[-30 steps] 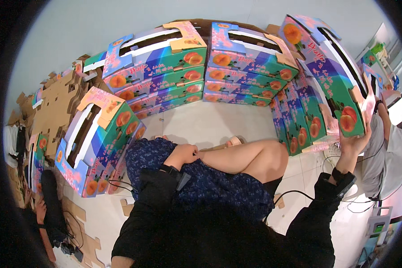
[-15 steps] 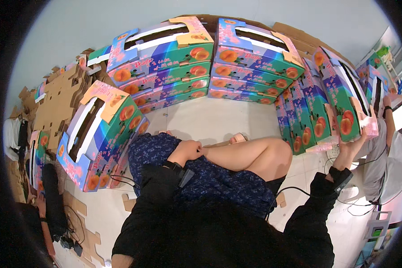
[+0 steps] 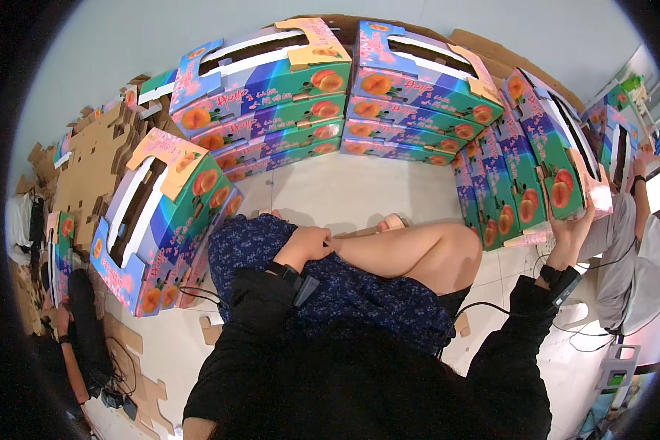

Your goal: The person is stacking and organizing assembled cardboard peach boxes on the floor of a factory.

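My right hand (image 3: 569, 233) grips the near lower end of the top carton (image 3: 557, 150) on the right-hand stack. This printed cardboard carton has peach pictures, green, blue and pink sides and a long slot in its top. Its fingers are partly hidden against the carton. My left hand (image 3: 306, 248) rests on my bent leg, beside the dark blue patterned cloth (image 3: 260, 253), with its fingers curled and nothing seen in them. Both wrists wear a black band with a small device.
Two more stacks of like cartons, left-centre (image 3: 260, 88) and right-centre (image 3: 418, 84), stand ahead, with another stack (image 3: 161, 213) at left. Flattened brown cardboard (image 3: 95, 165) leans at far left. Cables trail near my right arm. Other people's arms show at both edges.
My right hand and the top carton's near end have shifted slightly left and up in the picture. My left hand stays on my leg.
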### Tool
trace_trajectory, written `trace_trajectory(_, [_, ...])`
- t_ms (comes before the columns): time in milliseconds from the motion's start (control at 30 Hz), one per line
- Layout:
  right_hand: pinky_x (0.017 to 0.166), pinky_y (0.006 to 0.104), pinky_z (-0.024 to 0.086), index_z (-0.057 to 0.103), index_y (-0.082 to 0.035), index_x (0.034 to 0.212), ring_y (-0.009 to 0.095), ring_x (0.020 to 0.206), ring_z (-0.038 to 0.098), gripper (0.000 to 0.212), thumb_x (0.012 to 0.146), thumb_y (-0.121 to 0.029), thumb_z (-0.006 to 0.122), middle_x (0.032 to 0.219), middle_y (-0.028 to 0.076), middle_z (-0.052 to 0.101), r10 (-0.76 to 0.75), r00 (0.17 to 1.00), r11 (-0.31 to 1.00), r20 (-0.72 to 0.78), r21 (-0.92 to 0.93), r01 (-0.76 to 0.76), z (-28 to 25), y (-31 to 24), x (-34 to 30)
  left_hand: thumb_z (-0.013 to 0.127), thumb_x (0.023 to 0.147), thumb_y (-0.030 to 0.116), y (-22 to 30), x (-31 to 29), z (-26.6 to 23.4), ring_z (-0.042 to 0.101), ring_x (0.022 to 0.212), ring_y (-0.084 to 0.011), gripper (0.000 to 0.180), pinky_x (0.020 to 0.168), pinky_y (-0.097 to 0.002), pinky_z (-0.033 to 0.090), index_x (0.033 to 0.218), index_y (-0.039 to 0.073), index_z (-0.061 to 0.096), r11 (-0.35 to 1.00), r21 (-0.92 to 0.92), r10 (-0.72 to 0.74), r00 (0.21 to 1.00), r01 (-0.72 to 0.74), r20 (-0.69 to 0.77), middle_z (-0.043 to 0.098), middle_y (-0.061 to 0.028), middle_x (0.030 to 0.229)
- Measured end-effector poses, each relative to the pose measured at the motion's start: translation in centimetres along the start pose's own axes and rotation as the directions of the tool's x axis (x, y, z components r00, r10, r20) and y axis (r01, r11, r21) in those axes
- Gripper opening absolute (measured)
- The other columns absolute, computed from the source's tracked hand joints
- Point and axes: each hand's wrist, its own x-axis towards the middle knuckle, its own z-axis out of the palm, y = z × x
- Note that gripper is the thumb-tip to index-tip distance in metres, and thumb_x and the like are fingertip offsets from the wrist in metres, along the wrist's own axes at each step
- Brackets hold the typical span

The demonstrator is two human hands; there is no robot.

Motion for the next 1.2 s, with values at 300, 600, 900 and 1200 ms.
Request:
trace_trajectory(300, [0.100, 0.0530, 0.042, 0.045, -0.013, 0.136, 0.032, 0.127, 0.045, 0.065, 0.082, -0.045, 0.061, 0.138, 0.014, 0.047, 0.034, 0.999, 0.999, -0.026, -0.032, -0.035, -1.2, 0.0, 0.2, 0.067, 0.075, 0.034, 0.4, 0.0, -0.3, 0.065, 0.088, -0.0343, 0.032, 0.078, -0.0433, 0.051, 0.097, 0.010, 0.069, 1.000, -0.004, -0.008, 1.000, 0.008, -0.002, 0.069, -0.0147, 0.093])
trace_trajectory(600, [0.101, 0.0534, 0.038, 0.045, -0.006, 0.131, 0.030, 0.125, 0.044, 0.060, 0.084, -0.040, 0.061, 0.133, 0.015, 0.044, -0.342, 0.937, 0.940, -0.072, -0.010, 0.342, -5.7, -2.5, 2.3, 0.068, 0.076, 0.035, 0.9, -0.1, -0.6, 0.065, 0.090, -0.0344, 0.035, 0.080, -0.0437, 0.050, 0.099, 0.009, 0.068, 1.000, 0.000, -0.027, 0.999, 0.027, 0.043, 0.069, -0.0148, 0.094])
trace_trajectory(900, [0.100, 0.0414, 0.040, 0.049, 0.004, 0.126, 0.028, 0.114, 0.053, 0.048, 0.083, -0.013, 0.063, 0.124, 0.015, 0.053, -0.867, 0.405, 0.242, 0.289, -0.466, 0.851, 5.6, 3.8, -5.5, 0.068, 0.076, 0.032, 0.9, -0.1, -1.0, 0.063, 0.093, -0.0341, 0.033, 0.081, -0.0441, 0.050, 0.098, 0.008, 0.067, 0.999, -0.013, -0.045, 0.997, 0.046, 0.063, 0.068, -0.0155, 0.095])
trace_trajectory(1200, [0.114, 0.0545, 0.021, 0.064, -0.008, 0.108, 0.032, 0.109, 0.058, 0.034, 0.075, -0.011, 0.070, 0.110, 0.012, 0.062, -0.100, 0.349, 0.021, 0.932, -0.348, 0.937, 9.6, 15.8, -9.2, 0.068, 0.077, 0.037, 0.2, -0.5, -0.1, 0.062, 0.090, -0.0354, 0.039, 0.077, -0.0451, 0.049, 0.105, 0.010, 0.066, 0.999, 0.035, 0.016, 0.992, -0.011, -0.128, 0.063, -0.0151, 0.096])
